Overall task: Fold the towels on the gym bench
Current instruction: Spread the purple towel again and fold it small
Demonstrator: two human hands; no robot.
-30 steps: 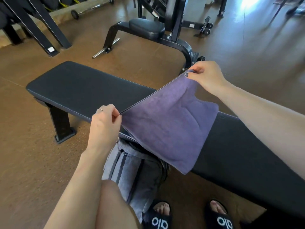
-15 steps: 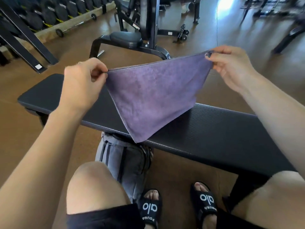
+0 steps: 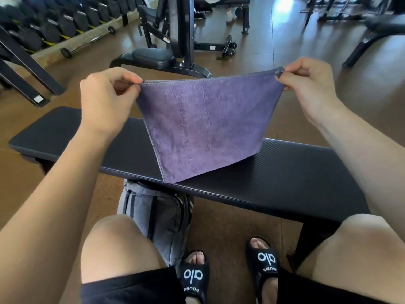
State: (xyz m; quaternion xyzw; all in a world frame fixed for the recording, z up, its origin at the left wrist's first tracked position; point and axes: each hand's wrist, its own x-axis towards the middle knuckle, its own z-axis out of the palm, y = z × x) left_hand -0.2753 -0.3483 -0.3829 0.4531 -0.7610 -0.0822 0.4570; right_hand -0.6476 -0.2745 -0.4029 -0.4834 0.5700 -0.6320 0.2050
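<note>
Towel (image 3: 201, 128) now raised level, stretched flat; left hand (image 3: 105, 102) and right hand (image 3: 306, 88) each pinch top corner. Bottom edge touches gym bench (image 3: 295, 178). Likely ready to lay down, fold.

Black shorts (image 3: 131, 290), black slides (image 3: 196, 274) (white lettering)

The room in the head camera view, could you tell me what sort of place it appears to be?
Most likely a gym. A rack of dumbbells lines the left wall, a padded weight machine stands behind, and a flat black bench lies in front, under the purple towel.
</note>
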